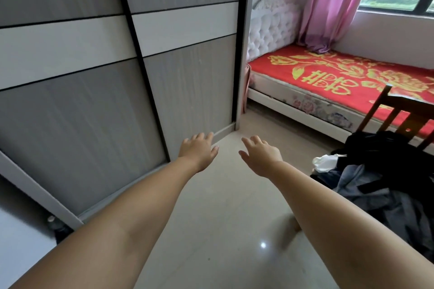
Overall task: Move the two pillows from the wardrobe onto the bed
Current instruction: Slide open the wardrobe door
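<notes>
Fingers of both hands spread, empty; shut wardrobe hides pillows.

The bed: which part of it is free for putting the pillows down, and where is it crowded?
The red cover of the bed is bare from the tufted headboard along the front edge. The pink curtain drapes onto the back corner. The wooden chair and piled dark clothes crowd the near end.

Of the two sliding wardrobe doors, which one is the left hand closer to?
The right-hand door, the panel nearest the bed. The left hand hovers by its bottom corner; the other door lies farther left.
</notes>
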### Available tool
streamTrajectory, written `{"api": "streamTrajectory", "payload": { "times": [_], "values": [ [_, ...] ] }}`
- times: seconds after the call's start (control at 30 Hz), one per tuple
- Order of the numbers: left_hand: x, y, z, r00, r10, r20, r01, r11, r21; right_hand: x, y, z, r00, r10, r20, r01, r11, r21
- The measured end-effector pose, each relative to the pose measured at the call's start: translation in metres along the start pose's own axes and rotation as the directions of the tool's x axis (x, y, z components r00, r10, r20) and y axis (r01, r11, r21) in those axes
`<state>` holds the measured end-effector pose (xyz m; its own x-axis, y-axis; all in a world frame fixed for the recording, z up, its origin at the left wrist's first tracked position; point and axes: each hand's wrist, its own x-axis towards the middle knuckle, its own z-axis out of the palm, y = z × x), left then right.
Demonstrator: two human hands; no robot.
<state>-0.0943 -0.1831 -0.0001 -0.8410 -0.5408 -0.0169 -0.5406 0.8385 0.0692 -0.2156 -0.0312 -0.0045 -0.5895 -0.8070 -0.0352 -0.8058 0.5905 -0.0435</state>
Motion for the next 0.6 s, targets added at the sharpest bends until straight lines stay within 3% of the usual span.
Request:
{"api": "streamTrajectory", "payload": {
  "times": [0.3,0.43,0.6],
  "values": [
    [0.158,-0.007,-0.010,0.997,0.077,-0.030,-0.076,0.997,0.026,0.150,0.043,-0.013,0.998,0.050,-0.022,-0.050,0.999,0.007],
    [0.258,-0.009,-0.028,0.995,0.050,-0.081,-0.048,0.999,0.025,0.242,0.080,-0.028,0.998,-0.010,-0.060,0.005,0.997,-0.079],
    [0.376,-0.018,-0.053,0.993,0.007,-0.118,-0.006,1.000,0.010,0.356,0.134,-0.060,0.996,0.049,-0.072,-0.050,0.999,-0.005]
  ]
}}
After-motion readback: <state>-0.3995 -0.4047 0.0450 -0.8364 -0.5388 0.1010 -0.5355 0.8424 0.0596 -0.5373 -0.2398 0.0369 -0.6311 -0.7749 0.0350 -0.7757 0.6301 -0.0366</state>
